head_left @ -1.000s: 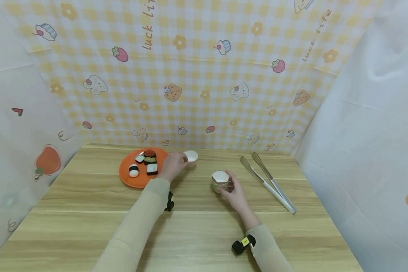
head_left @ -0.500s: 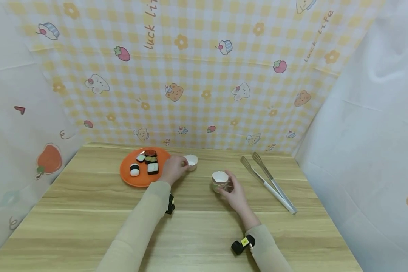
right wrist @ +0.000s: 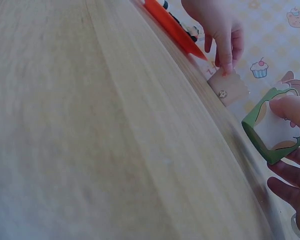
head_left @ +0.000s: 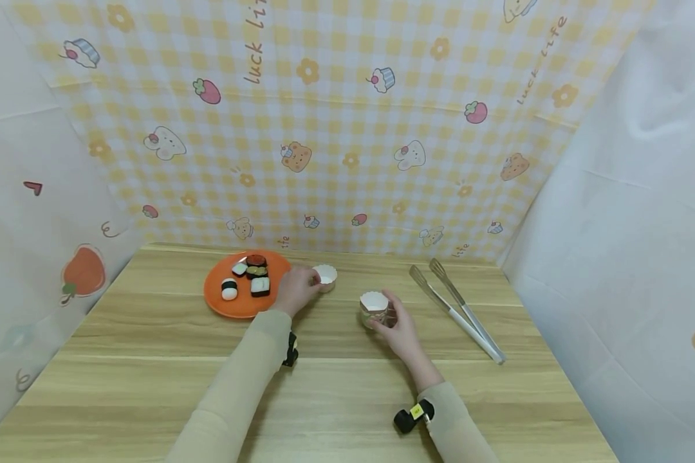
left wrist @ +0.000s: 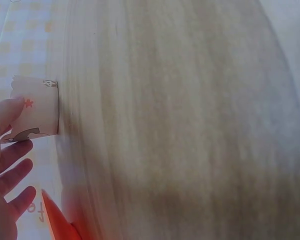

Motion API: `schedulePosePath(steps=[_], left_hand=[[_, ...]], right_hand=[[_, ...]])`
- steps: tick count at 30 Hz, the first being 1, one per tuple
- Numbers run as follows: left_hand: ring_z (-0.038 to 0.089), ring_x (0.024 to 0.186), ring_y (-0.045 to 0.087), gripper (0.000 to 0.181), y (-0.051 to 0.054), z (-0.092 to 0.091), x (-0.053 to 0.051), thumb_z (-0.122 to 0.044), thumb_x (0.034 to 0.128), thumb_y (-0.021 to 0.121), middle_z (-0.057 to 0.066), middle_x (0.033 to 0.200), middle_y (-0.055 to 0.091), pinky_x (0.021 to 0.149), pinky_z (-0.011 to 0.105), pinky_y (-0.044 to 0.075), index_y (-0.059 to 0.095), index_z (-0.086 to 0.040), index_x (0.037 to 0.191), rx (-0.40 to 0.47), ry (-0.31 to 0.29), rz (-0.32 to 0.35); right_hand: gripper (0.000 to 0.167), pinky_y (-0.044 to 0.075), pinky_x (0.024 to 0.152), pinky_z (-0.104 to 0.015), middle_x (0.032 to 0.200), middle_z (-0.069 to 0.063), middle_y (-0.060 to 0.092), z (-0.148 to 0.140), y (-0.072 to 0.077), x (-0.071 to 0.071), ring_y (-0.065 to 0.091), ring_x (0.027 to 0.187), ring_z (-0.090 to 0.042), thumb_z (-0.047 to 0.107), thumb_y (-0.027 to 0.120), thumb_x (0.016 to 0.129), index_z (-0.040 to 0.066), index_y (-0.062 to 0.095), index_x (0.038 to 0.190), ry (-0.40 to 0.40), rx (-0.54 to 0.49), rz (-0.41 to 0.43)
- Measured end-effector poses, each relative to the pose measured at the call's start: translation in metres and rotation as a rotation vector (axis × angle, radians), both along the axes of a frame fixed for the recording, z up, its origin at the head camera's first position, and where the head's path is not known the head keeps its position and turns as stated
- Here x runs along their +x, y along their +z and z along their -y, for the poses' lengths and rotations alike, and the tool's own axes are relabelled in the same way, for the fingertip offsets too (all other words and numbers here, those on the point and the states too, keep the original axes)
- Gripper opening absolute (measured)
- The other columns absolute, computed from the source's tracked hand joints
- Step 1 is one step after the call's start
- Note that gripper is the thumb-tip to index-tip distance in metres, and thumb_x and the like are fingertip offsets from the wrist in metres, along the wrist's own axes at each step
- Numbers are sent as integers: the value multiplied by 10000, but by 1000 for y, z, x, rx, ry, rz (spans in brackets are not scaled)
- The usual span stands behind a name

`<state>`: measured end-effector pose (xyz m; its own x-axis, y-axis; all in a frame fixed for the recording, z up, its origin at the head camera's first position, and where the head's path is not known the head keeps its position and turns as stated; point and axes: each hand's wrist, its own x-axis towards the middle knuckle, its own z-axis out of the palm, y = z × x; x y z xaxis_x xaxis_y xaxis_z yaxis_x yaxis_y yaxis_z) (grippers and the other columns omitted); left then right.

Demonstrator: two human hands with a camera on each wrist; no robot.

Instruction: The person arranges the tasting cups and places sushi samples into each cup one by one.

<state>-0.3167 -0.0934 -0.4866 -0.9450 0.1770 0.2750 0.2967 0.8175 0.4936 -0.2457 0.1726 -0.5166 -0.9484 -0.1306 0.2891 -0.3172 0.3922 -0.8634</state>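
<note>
My left hand (head_left: 296, 289) pinches a pale pink paper baking cup (left wrist: 37, 107) by its wall, thumb on the near side. That cup stands upright on the table in the left wrist view, just right of an orange plate (head_left: 214, 299). With thumb and fingers, my right hand (head_left: 402, 331) grips a second paper baking cup (right wrist: 275, 125), green with a cartoon animal face. It is upright in the head view, nearer to me and to the right of the pink one. Both cups show white insides; whether the green one touches the table I cannot tell.
Several sushi pieces (head_left: 260, 287) lie on the orange plate. Metal tongs (head_left: 463, 319) with pale handles lie spread on the right of the wooden table (head_left: 336, 411). A yellow checked cloth (head_left: 347, 122) hangs behind the table's back edge.
The left hand's pink baking cup has come down from a raised, tilted position to upright on the table. My right hand and the green cup have hardly moved.
</note>
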Motion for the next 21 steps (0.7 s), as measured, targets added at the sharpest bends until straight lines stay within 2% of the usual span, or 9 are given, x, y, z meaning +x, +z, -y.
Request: schedulePosePath(steps=[5, 11, 15, 21], left_hand=[[238, 841, 573, 124, 0, -1, 1, -238, 836, 766, 25, 844, 643, 766, 402, 491, 714, -125, 825, 3, 0, 1], [303, 991, 562, 186, -2, 1, 3, -278, 836, 764, 115, 1083, 636, 850, 459, 475, 713, -109, 894, -1, 0, -19], [284, 985, 570, 219, -3, 3, 4, -277, 837, 763, 101, 1109, 629, 836, 439, 491, 712, -96, 949, 8, 3, -35], [270, 1065, 560, 259, -3, 3, 5, -272, 845, 755, 76, 1153, 611, 894, 433, 484, 696, -111, 1039, -6, -15, -52]], right_hand=[[734, 492, 909, -482, 1153, -171, 578, 0, 1, 1, 581, 1005, -323, 106, 791, 793, 96, 416, 1425, 2, 2, 10], [748, 485, 929, -466, 1163, -164, 571, 0, 2, 1, 575, 1020, -317, 106, 793, 788, 117, 412, 1431, -4, 1, 35], [745, 487, 925, -468, 1164, -172, 574, 0, 0, 1, 580, 1021, -320, 106, 794, 787, 111, 415, 1428, -5, -5, 29], [740, 495, 909, -465, 1156, -164, 582, -1, -1, -1, 592, 1002, -314, 112, 802, 778, 98, 428, 1416, -13, -12, 16]])
